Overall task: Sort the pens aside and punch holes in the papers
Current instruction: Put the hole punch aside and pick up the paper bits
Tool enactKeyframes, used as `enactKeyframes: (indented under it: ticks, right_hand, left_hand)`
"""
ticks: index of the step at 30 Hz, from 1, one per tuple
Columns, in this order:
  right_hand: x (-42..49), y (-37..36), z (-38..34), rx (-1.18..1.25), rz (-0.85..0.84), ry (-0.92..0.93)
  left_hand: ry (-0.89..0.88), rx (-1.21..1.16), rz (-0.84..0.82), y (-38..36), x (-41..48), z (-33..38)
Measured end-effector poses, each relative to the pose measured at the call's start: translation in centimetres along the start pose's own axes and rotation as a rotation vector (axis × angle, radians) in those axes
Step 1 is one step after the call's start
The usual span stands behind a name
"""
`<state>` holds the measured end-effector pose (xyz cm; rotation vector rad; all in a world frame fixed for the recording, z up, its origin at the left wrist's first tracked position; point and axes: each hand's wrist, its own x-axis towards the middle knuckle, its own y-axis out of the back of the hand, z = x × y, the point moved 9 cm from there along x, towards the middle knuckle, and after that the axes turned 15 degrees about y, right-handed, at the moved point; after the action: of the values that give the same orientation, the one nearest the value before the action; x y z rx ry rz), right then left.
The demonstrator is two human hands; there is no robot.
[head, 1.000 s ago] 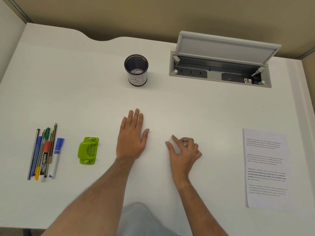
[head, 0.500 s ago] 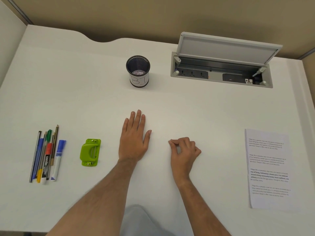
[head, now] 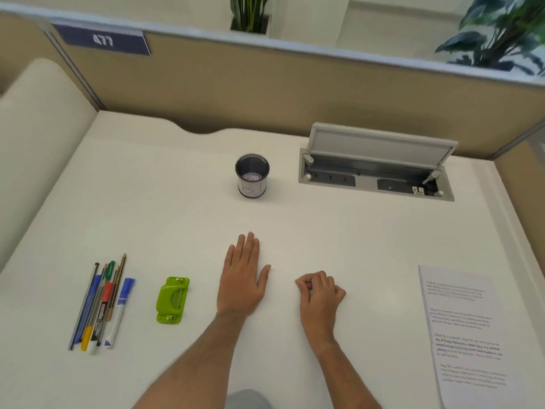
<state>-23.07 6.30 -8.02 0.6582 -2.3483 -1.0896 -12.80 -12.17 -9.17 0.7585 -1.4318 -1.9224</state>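
Several pens and markers (head: 101, 304) lie side by side at the left of the white desk (head: 147, 202). To their right sits a green hole punch (head: 172, 300). A sheet of printed paper (head: 466, 335) lies at the right edge. My left hand (head: 243, 278) rests flat on the desk, palm down, fingers together, holding nothing. My right hand (head: 320, 292) lies beside it with the fingers curled into a loose fist; I see nothing in it. Both hands are in the middle, apart from the pens, punch and paper.
A dark mesh pen cup (head: 252, 175) with a white label stands at the back centre. An open cable hatch (head: 376, 169) with its lid up is set into the desk at the back right. Beige partitions (head: 265, 84) wall the desk.
My right hand's fingers have curled in from a pinch into a loose fist. My head has tilted up, so the partition and plants now show. The left hand has stayed flat.
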Motion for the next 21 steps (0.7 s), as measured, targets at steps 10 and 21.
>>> enactKeyframes:
  ticks: [10, 21]
  right_hand:
    - [16.1, 1.2, -9.7, 0.254, -0.028, 0.179]
    - [28.0, -2.0, -16.6, 0.055, -0.171, 0.153]
  left_hand:
    - [-0.005, 0.002, 0.123, 6.2, 4.2, -1.5]
    - [0.037, 0.013, 0.27, 10.8, 11.5, -3.9]
